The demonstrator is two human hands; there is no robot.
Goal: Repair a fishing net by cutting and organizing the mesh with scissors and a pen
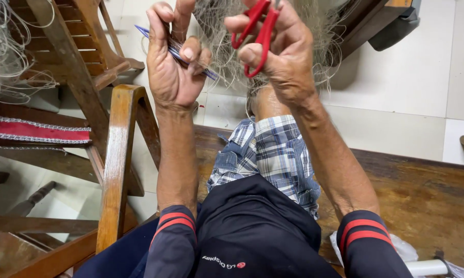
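Two hands raised in front of the person, both at work on one tangle of pale fishing net [273, 31] hanging between and behind them.

Left hand [173, 62]: palm toward the camera, fingers curled in, thumb and fingertips pinching one thin blue netting needle [183, 54]. The needle lies slanted across the fingers, one end poking out upper left, the other lower right toward the net.

Right hand [281, 49]: closed around one pair of small red thread snips [257, 33], thumb pressed on the lower arm of the handle. The blade tips are lost in the net strands; whether they are parted cannot be told.

Net strands trail down past both wrists. Each forearm ends in a dark sleeve [173, 242] with two red bands.

Below: plaid shorts [268, 152] on the knee, a brown wooden bench [422, 195] under the person. Left side: wooden chair frame [116, 154], one red cushion [34, 129], a second bundle of net [8, 51] at the upper left corner. Floor of pale tiles [412, 72].
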